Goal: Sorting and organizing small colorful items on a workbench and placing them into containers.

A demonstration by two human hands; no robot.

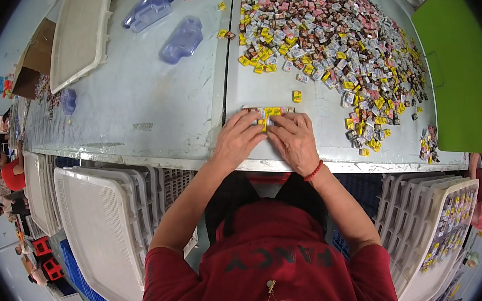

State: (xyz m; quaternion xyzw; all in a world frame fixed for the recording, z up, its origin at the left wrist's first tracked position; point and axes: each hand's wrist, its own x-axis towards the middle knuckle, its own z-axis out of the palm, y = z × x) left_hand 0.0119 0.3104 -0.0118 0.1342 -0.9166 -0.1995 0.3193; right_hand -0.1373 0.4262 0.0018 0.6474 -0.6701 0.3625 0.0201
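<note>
Close to the table's near edge lies a short row of small wrapped pieces, yellow in the middle with brown and pale ones at the ends. They look like wrapped sweets, but the kind is too small to be sure of. My left hand curls its fingers over the left part of the row. From the right, my right hand, with a red bracelet at the wrist, presses its bent fingers on the same row. The fingertips hide part of the pieces. One loose yellow piece lies just beyond the row.
A large heap of mixed pieces covers the far right tabletop. Clear blue-tinted car-shaped plastic trays lie far left, near a white tray. A green panel borders the right. Stacked white trays stand below the table; other people work nearby.
</note>
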